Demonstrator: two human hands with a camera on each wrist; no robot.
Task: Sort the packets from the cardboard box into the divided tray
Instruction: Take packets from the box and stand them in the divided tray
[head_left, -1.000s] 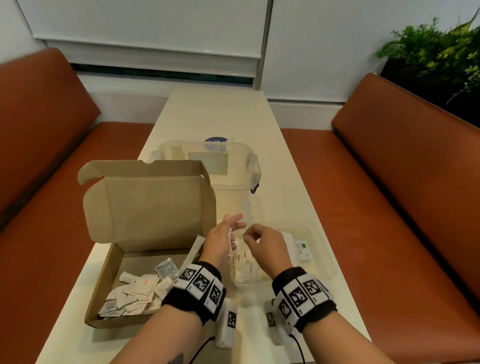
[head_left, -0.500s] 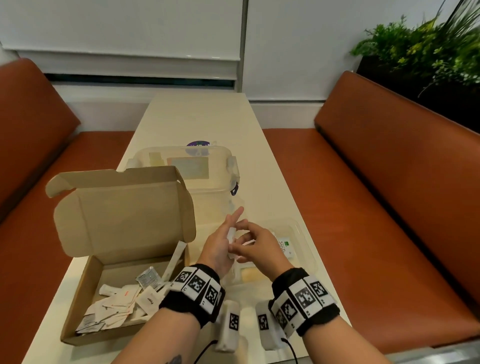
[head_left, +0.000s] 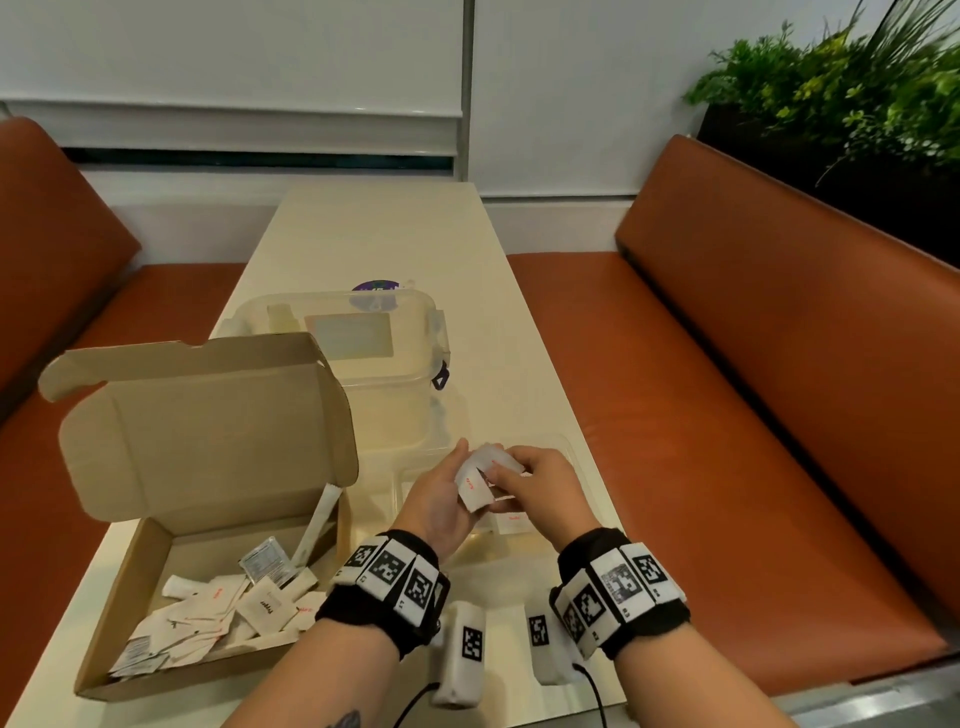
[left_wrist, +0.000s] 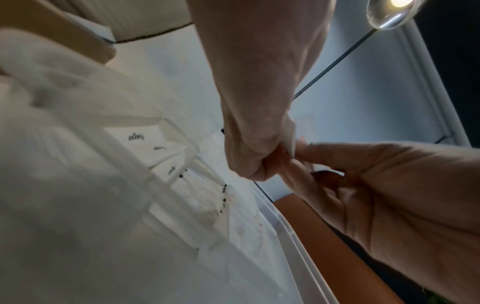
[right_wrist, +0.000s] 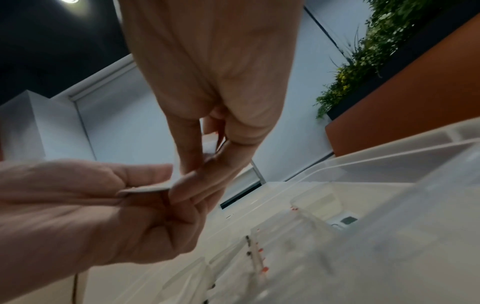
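Observation:
My left hand (head_left: 470, 480) holds a small stack of white packets (head_left: 474, 488) with red print, just above the clear divided tray (head_left: 574, 457). My right hand (head_left: 500, 475) meets it from the right and pinches one packet of the stack between thumb and forefinger. In the left wrist view the packets (left_wrist: 291, 135) show as a white edge between both hands. In the right wrist view a packet (right_wrist: 145, 189) lies on the left palm. The tray (left_wrist: 179, 131) holds sugar packets (left_wrist: 136, 137) in one compartment. The open cardboard box (head_left: 135, 587) at left holds several loose packets (head_left: 208, 613).
A clear lidded plastic container (head_left: 358, 338) stands behind the box and tray. The box's raised lid (head_left: 208, 421) stands close to my left hand. Orange bench seats (head_left: 727, 415) run along both sides of the narrow table (head_left: 384, 234). Plants (head_left: 841, 78) stand at the back right.
Both hands lifted off the tray and came together. A stack of white packets now shows in the left hand, with the right fingers pinching it. The head view shifted to the right.

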